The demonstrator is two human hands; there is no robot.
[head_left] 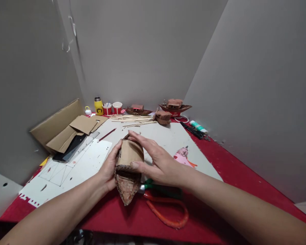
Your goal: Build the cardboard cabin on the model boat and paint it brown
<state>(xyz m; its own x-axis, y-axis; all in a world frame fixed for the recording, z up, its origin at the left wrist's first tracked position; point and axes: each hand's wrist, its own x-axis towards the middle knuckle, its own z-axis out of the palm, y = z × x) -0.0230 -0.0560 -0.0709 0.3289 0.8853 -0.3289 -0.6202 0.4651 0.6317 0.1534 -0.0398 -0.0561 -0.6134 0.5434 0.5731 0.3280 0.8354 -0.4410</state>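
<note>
A small cardboard model boat point(128, 189) is held over the front of the table, its pointed end toward me. A curved cardboard roof point(130, 153) covers its middle. My left hand point(109, 168) is closed around the boat's left side. Across the roof from the right lies my right hand point(155, 160), thumb on the roof's near edge and fingers at its far edge, gripping it. Partly hidden under my right hand and forearm are scissors with orange and green handles point(168, 217). Right of that hand is a pink glue gun point(182, 156), partly covered by my forearm.
Cardboard pieces point(63, 132) and a dark phone-like slab point(68, 149) lie left, near a pencil point(106, 135). Behind are thin sticks point(132, 118), finished-looking model boats point(174, 106), paper cups point(117, 108) and a yellow bottle point(98, 106). A black cutter point(191, 130) lies right, beside a green-white tube point(199, 127).
</note>
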